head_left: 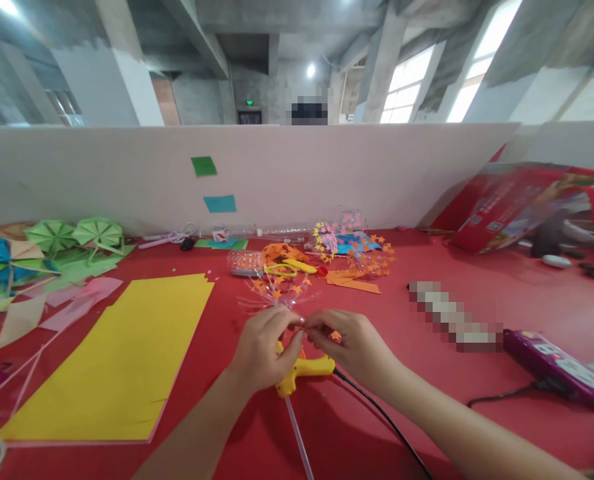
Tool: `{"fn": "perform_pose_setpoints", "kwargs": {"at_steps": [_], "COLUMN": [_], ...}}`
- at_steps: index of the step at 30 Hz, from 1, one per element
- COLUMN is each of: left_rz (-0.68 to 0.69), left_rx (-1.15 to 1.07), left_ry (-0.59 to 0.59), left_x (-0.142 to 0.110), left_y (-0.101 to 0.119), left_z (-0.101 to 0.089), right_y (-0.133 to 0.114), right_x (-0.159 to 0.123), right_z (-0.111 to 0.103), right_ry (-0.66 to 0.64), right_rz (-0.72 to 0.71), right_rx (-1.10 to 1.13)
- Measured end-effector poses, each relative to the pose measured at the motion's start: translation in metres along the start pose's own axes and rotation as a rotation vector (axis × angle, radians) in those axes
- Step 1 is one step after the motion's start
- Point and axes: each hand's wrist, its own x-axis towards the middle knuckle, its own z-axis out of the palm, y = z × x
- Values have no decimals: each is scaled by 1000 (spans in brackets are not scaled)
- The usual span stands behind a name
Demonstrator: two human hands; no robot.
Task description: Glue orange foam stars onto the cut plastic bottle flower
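Observation:
Just above a yellow hot glue gun (pixel 314 366), my left hand (pixel 261 348) and my right hand (pixel 354 341) meet fingertip to fingertip. Both are closed in a pinch on a small orange paper piece (pixel 304 327), mostly hidden by the fingers. The glue gun lies on the red table with a clear glue stick (pixel 299 437) sticking out of its back. Beyond my hands stands a cut clear plastic bottle piece (pixel 277 288) with fringed strips and orange paper stars. An orange star (pixel 335 336) shows by my right fingers.
Yellow paper sheets (pixel 127 353) lie at left, beside green folded paper umbrellas (pixel 97 231). Scissors (pixel 249 273), orange scraps (pixel 354 281) and star-covered plastic pieces (pixel 371 257) sit farther back. A black cord (pixel 377 407) runs past my right arm; a purple power strip (pixel 559 367) lies right. A white partition (pixel 297 167) stands behind.

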Motion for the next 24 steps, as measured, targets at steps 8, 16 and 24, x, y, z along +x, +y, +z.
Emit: {"fn": "perform_pose_setpoints", "kwargs": {"at_steps": [8,16,24], "left_rz": [94,-149,-452], "left_rx": [56,92,3], "left_ry": [16,259,343], "left_x": [3,15,-4], "left_y": [3,-6,-19], "left_z": [0,-36,-54], "right_y": [-6,-5,5], "right_x": [0,-21,-33], "right_z": [-3,6,44], "right_ry": [-23,-442,-444], "right_rz": [93,-79,-108], "right_rx": [-120,-556,-610]}}
